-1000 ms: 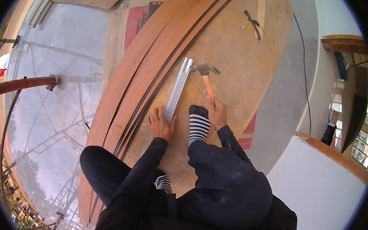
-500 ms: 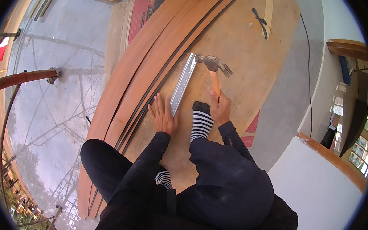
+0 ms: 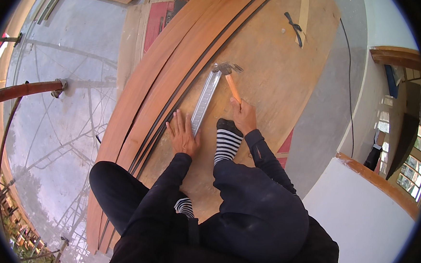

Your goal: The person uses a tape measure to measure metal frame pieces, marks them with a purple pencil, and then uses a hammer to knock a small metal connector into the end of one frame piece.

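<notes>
My right hand (image 3: 245, 117) grips the orange wooden handle of a claw hammer (image 3: 233, 87). Its metal head sits at the far end of a silver, ribbed metal strip (image 3: 206, 103); I cannot tell whether they touch. The strip lies slantwise on a brown board (image 3: 269, 75). At the strip's near end, my left hand (image 3: 184, 139) rests flat with fingers spread, its thumb side beside the metal. My foot in a striped sock (image 3: 227, 141) stands between the strip and my right forearm.
Long reddish-brown planks (image 3: 155, 94) and thin black strips (image 3: 194, 67) run along the left of the board. A black tie (image 3: 294, 28) lies at the far right. White walls (image 3: 357, 202) bound the right side; a rusty pipe (image 3: 29, 89) juts in from the left.
The hammer has swung left and tilted, bringing its head over the strip's far end. My right hand moved slightly left with it. My left hand stays beside the strip.
</notes>
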The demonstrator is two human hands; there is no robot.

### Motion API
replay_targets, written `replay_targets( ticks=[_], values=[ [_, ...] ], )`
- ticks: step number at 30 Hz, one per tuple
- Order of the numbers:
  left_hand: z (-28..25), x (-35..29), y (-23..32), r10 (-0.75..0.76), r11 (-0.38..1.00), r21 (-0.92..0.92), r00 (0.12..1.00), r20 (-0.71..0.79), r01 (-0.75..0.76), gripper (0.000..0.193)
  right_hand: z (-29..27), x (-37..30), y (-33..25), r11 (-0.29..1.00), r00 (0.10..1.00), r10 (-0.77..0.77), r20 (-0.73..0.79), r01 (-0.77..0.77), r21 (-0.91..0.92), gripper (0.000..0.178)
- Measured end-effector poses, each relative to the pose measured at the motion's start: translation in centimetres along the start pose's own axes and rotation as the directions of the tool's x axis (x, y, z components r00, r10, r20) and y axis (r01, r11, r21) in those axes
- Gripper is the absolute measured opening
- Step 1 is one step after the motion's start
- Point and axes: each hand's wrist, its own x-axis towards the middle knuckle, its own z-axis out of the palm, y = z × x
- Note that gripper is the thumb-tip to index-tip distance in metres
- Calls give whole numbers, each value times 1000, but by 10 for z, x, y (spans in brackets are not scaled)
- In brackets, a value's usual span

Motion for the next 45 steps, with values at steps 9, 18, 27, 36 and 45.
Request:
replay_targets(
  ticks=[9,18,27,36,45],
  values=[
    [-3,0,-3,-9,1000,-5,1000,-5,9,68,6,5,-1,999,998,33,-46,-32,21,43],
    [-6,-4,-4,-23,1000,10,1000,18,23,66,6,18,-8,997,994,78,-71,-76,32,43],
    [-7,-7,-6,-6,999,-40,999,52,8,61,9,9,-12,995,997,54,-51,-49,87,42],
    [-15,-11,9,-70,997,-29,993,-96,68,58,-12,-33,2,987,997,56,-51,-48,154,46],
    [-5,-16,0,21,978,-202,995,-100,-41,42,-7,-48,2,994,998,40,44,-44,103,46]
  ],
)
